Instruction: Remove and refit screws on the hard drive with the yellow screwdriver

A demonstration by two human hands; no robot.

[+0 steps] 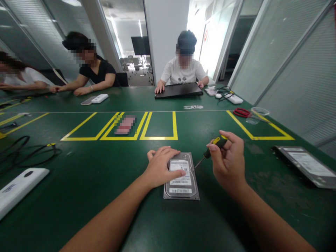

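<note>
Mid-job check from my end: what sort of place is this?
Probably a shared workroom, perhaps for electronics: other people sit around a long green table marked with yellow outlines, and the right hand holds a screwdriver at the edge of a hard drive.

Left of your left hand you've bare desk to the white device; second hard drive blocks far right.

Hard drive silver-grey, label white; screwdriver handle dark and yellow; table green
</note>
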